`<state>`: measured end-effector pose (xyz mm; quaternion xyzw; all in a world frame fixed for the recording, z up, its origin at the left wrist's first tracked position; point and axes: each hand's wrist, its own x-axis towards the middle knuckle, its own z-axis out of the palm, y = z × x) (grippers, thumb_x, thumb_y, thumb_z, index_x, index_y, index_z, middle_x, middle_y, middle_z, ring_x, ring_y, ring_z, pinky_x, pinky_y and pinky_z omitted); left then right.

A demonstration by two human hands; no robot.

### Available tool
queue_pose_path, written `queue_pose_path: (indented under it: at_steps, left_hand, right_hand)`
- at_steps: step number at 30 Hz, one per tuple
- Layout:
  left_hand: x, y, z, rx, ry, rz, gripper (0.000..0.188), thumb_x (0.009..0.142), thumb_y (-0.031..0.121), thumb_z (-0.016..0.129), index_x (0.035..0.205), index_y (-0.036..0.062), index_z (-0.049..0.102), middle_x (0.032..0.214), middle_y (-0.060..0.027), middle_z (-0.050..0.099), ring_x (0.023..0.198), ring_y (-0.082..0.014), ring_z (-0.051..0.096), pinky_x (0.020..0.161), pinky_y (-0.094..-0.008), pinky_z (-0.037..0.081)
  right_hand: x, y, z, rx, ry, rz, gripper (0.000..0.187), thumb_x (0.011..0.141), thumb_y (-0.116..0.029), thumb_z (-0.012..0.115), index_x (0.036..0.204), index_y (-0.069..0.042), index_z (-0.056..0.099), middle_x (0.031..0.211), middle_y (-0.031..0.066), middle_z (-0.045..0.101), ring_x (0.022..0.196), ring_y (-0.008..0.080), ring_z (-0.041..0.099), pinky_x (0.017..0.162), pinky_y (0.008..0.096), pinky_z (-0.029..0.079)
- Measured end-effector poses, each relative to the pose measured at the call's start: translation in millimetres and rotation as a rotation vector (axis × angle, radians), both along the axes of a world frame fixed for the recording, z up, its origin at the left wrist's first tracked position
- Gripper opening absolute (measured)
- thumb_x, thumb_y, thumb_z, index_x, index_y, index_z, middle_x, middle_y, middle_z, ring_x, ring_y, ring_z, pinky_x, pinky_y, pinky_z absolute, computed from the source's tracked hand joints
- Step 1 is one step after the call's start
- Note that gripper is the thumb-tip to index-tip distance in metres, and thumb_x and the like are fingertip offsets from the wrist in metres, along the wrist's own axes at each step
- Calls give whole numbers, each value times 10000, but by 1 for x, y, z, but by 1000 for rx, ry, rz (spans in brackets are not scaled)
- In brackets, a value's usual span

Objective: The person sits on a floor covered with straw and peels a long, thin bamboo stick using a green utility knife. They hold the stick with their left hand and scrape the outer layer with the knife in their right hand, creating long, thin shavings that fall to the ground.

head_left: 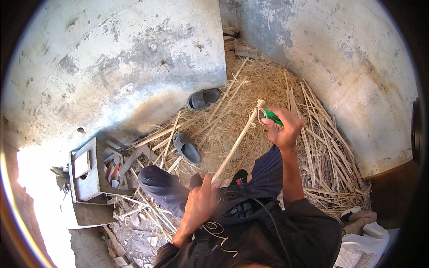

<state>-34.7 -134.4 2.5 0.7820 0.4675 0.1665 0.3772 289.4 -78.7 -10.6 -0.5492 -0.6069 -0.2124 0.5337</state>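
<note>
While sitting over a straw-strewn floor [250, 96], the person is gripping a long split cane strip [234, 145] w/ both hands: left hand [201, 203] is closing around its lower end nr the knee, right hand [281, 127] is pinching a green-handled tool [271, 117] at the strip's top. Two grey sandals [187, 149] are lying nearby.

Floor [134, 58] w/ straw [268, 85], sandals [187, 149], stool [87, 172].

Left hand [201, 201] low, right hand [282, 126] raised, both clenched
</note>
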Motion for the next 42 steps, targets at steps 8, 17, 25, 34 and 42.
queue_pose_path:
  at_steps: [8, 17, 25, 34, 42]
  left_hand:
    - [1, 0, -4, 80, -93, 13, 207, 1069, 160, 608, 1187, 4, 540, 749, -315, 643, 763, -560, 629, 672, -614, 474]
    - [-8, -2, -18, 275, -111, -15, 408, 1042, 142, 694, 1362, -92, 592, 908, -263, 695, 816, -424, 658, 746, -498, 527]
    - [-9, 4, -12, 117, -177, -27, 389, 1062, 162, 673, 1352, -86, 597, 898, -247, 691, 809, -437, 647, 736, -507, 508]
    - [-3, 0, 7, 32, -197, 11, 293, 1102, 176, 572, 1286, -51, 593, 804, -282, 650, 773, -513, 621, 714, -545, 485]
    - [-32, -12, -3, -168, -58, -33, 243, 1132, 236, 506, 1093, 9, 580, 760, -274, 625, 765, -517, 621, 671, -552, 444]
  right_hand:
    - [-3, -1, -2, -126, 134, 106, 392, 954, -439, 793, 939, -48, 767, 726, 76, 718, 596, 183, 677, 531, 320, 473]
    - [-52, -9, -16, -168, 198, 379, 388, 937, -419, 807, 941, -33, 769, 748, 90, 733, 606, 207, 705, 550, 335, 521]
    - [-53, -13, -2, -73, 48, 313, 366, 870, -420, 861, 902, -63, 787, 725, 56, 744, 581, 225, 709, 534, 333, 518]
    - [-31, -11, 11, -117, -72, 166, 416, 941, -458, 783, 909, -43, 780, 722, 63, 734, 585, 198, 701, 550, 354, 495]
    - [110, 21, -15, -8, 548, -224, 527, 1054, -563, 622, 991, -67, 791, 647, -42, 551, 578, 78, 471, 548, 289, 317]
